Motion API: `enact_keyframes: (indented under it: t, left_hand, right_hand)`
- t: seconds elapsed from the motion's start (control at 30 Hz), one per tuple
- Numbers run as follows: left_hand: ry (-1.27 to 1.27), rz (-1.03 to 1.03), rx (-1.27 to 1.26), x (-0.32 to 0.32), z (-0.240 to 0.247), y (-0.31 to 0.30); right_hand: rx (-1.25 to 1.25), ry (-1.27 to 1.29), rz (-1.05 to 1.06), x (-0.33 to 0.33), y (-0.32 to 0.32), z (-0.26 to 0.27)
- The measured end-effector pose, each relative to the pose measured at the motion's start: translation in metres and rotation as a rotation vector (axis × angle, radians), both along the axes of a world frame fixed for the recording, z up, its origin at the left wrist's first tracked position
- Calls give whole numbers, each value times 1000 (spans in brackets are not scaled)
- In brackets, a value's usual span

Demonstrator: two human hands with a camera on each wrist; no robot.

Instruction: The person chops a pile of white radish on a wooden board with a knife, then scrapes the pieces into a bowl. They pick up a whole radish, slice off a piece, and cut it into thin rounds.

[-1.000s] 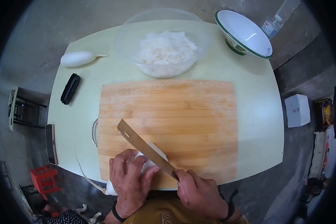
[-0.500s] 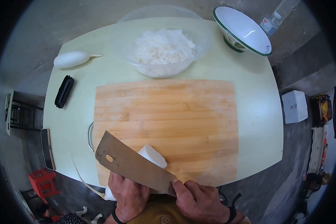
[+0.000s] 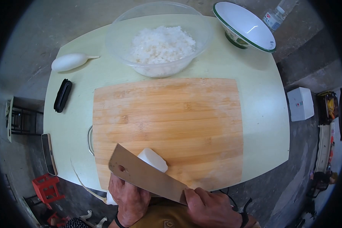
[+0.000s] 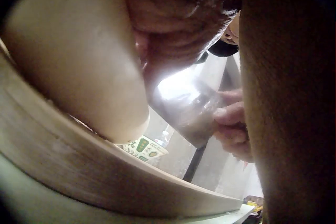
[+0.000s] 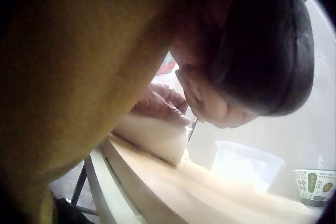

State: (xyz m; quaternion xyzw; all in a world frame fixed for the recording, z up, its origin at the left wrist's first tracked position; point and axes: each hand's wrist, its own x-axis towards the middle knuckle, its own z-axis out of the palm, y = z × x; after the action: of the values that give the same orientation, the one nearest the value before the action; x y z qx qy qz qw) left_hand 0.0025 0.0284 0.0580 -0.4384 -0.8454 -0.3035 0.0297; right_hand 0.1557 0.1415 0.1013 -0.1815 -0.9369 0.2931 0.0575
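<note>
The radish [image 3: 155, 160] lies on the near part of the cutting board [image 3: 171, 117], smooth, white and thick, with a blunt end and a thin, stringy root. Its long axis slants from the root, past the board's near left corner, to the blunt end, which points away and to the right.

The left hand [image 3: 130, 199] grips the radish from above with bent fingers, partly hidden under the blade. The right hand [image 3: 212, 209] is closed round the near end of the cleaver [image 3: 148, 173], thumb against the metal. The dull grey blade is broad and flat, with a round hole near its far corner, and slants over the radish and the left fingers.

A second ago the blade showed as a narrow strip; now its wide face is turned up and it covers the left fingertips.

The board is pale, banded wood with a metal handle [image 3: 90, 140]. Beyond it on the light green desk [image 3: 264, 114] stand a clear plastic bowl [image 3: 119, 53] of white shreds [image 3: 163, 45] and a white bowl [image 3: 245, 24] with a green rim.
</note>
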Motion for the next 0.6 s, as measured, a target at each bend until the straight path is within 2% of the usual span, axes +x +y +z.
enact_keyframes:
  t: [0.27,0.37,0.43,0.6]
  left_hand:
    - [39,7,-13,1,5,3]
    - [24,24,-97,2,3,-3]
    - [115,26,-66,2,-2,-4]
    - [85,75,-73,3,1,-1]
  right_hand:
    - [-25,-32,-20,4,2,5]
    - [-13,-41,-11,0,3,4]
    - [-1,-46,-7,-4,3,2]
    - [23,29,47,-20,6,-1]
